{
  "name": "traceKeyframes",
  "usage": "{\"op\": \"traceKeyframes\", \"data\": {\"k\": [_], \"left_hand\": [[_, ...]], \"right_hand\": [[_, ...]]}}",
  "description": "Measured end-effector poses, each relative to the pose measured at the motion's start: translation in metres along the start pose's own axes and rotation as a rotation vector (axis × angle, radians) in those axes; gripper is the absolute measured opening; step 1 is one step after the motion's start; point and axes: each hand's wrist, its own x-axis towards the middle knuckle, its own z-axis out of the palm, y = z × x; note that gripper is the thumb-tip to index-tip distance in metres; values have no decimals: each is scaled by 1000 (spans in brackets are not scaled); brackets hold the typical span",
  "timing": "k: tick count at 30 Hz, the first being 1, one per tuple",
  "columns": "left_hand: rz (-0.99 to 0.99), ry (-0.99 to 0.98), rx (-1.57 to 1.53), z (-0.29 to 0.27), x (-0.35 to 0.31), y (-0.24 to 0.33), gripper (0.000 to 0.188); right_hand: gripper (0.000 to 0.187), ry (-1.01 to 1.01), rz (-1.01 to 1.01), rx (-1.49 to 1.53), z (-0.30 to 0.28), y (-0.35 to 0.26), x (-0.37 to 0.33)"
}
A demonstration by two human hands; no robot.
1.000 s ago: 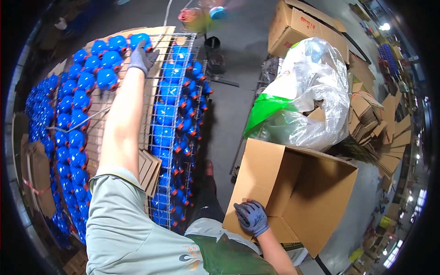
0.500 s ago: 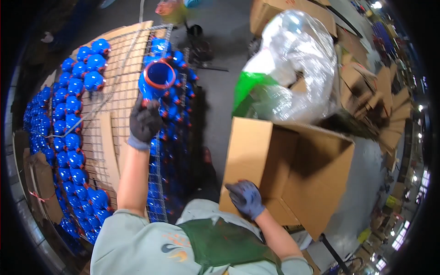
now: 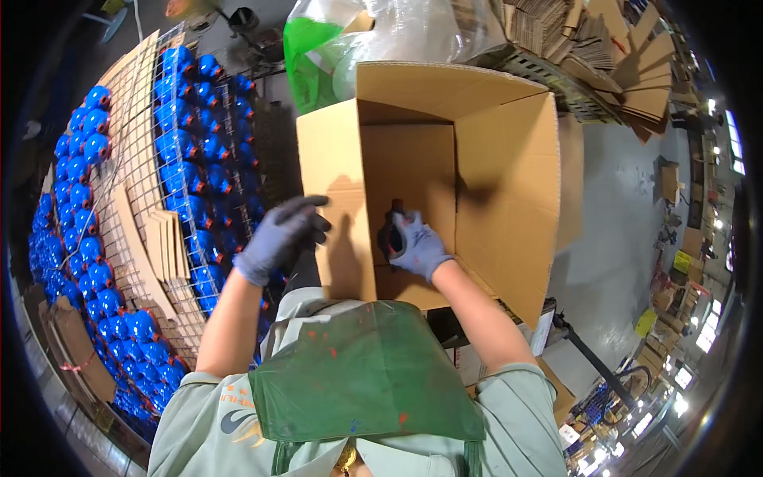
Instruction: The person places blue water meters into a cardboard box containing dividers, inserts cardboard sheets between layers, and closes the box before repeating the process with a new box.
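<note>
A deep open cardboard box (image 3: pixel 509 183) stands in front of me, its flaps folded outward. My right hand (image 3: pixel 419 245), in a blue-grey glove, reaches down inside it. Its fingers are closed on a round-mouthed blue pot (image 3: pixel 388 238), which looks dark in the box's shadow; the glove covers part of it. My left hand (image 3: pixel 286 232), gloved too, hovers beside the box's left flap (image 3: pixel 334 171) with its fingers apart and nothing in them.
At left, a wire rack (image 3: pixel 131 183) bears cardboard sheets and many shiny blue pots (image 3: pixel 87 270) with red-orange rims. Cardboard strips (image 3: pixel 165 246) lie on the mesh. Beyond the box sit clear plastic wrap (image 3: pixel 421 32) and a green bag (image 3: pixel 306 60); stacked cardboard (image 3: pixel 548 36) is at far right.
The blue pot has left my left hand at the rack and is now in my right hand inside the box. My left hand has come toward the box and opened. The view has shifted right.
</note>
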Motion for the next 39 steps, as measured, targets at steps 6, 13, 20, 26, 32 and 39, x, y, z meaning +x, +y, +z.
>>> {"op": "traceKeyframes", "data": {"k": [6,13,20,26,32,39], "left_hand": [[498,767,59,-183,-56,68,41],[666,1145,-470,-459,-41,171,57],[616,875,-745,-539,-21,158,28],[440,-268,-976,-289,-57,75,55],[-142,-1,-775,-40,-42,-10,48],[-110,-307,365,39,-17,-13,52]], "right_hand": [[60,60,-229,-552,134,20,70],[49,217,-262,-212,136,61,52],[41,726,-39,744,101,20,6],[29,1056,-371,648,21,-93,-18],[101,457,-550,1028,-30,-127,-41],[84,495,-68,304,29,51,-39]]}}
